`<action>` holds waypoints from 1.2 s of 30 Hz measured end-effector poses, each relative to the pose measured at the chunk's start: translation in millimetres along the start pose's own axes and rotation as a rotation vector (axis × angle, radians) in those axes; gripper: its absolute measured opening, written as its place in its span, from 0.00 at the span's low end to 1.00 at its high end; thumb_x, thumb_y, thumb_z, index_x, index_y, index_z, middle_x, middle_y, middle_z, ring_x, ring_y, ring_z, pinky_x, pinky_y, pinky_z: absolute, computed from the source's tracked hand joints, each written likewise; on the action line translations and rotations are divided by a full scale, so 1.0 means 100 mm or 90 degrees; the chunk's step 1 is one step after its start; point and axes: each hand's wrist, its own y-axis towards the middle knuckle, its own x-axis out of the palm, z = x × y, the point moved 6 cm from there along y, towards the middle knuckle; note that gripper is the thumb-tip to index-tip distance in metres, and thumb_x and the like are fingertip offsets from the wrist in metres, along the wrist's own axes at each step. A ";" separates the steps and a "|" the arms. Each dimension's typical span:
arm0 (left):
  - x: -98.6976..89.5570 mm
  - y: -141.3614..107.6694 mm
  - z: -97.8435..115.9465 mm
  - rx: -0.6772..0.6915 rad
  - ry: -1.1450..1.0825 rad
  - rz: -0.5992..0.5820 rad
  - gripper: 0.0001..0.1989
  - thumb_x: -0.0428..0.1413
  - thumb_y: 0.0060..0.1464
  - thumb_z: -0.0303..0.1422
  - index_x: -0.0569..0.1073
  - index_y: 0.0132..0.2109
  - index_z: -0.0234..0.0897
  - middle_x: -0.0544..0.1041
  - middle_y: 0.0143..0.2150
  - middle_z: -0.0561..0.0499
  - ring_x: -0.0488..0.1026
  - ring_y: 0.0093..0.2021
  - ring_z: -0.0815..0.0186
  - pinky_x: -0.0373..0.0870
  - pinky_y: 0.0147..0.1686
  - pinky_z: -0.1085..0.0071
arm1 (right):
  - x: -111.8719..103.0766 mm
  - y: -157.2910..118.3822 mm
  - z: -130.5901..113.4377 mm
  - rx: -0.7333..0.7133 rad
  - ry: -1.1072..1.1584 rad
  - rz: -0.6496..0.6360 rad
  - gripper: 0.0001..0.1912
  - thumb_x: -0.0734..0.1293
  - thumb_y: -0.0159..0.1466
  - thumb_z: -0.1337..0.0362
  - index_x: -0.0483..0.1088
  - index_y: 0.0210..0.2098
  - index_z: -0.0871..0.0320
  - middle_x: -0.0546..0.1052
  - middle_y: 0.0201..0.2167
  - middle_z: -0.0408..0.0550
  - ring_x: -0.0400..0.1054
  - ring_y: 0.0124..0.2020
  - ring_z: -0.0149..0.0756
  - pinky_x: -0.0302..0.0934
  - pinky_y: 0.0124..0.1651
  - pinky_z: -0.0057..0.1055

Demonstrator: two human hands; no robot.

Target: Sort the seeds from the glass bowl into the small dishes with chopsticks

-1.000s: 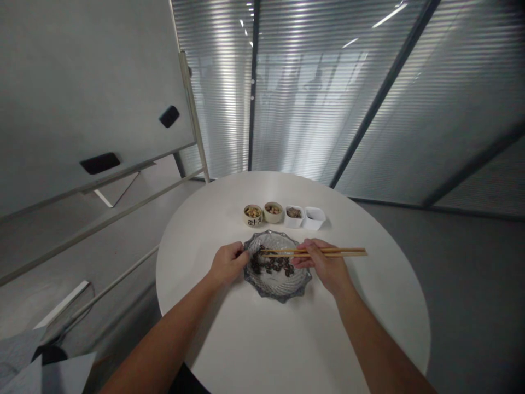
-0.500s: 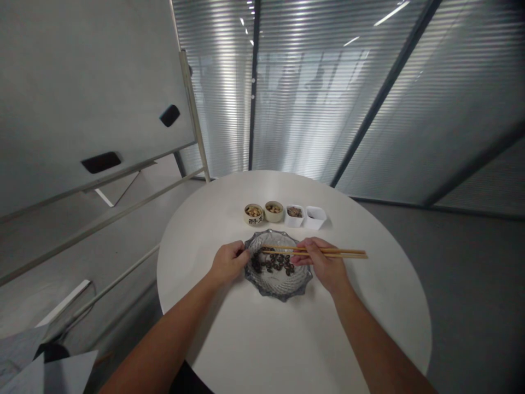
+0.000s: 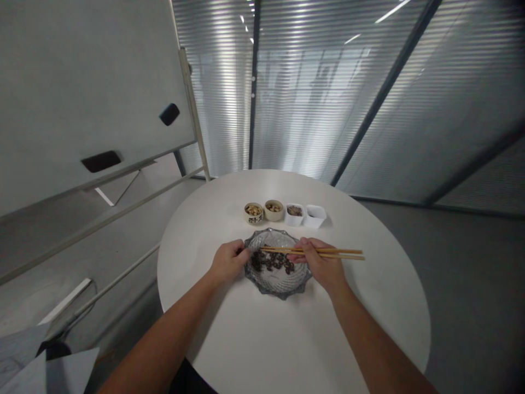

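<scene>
A scalloped glass bowl (image 3: pixel 283 287) stands on the round white table, with several dark brown pieces (image 3: pixel 274 261) inside. My left hand (image 3: pixel 229 261) grips the bowl's left rim between thumb and fingers. Wooden chopsticks (image 3: pixel 338 252) lie in my right hand (image 3: pixel 322 262), whose fingers are closed round them over the bowl's right side. Their tips point left, over the dark pieces near the bowl's back left. Whether they pinch a piece is too small to tell.
Behind the bowl stand two round cups (image 3: pixel 254 219) (image 3: pixel 273 216) of light brown pieces, a white cup (image 3: pixel 294 220) with brownish bits and another white cup (image 3: pixel 315 222). A whiteboard (image 3: pixel 94 82) on a frame is at the left.
The chopsticks and my right hand have shifted slightly left, and the chopstick tips sit a little differently over the dark pieces. My left hand stays on the rim.
</scene>
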 end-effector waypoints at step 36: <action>0.00 0.00 -0.02 -0.004 0.002 0.003 0.14 0.50 0.56 0.40 0.63 0.26 0.38 0.61 0.23 0.57 0.60 0.27 0.69 0.52 0.29 0.72 | -1.18 0.34 -0.19 -0.144 0.238 0.373 0.17 0.73 0.62 0.55 0.73 0.25 0.61 0.77 0.17 0.45 0.76 0.17 0.39 0.78 0.25 0.34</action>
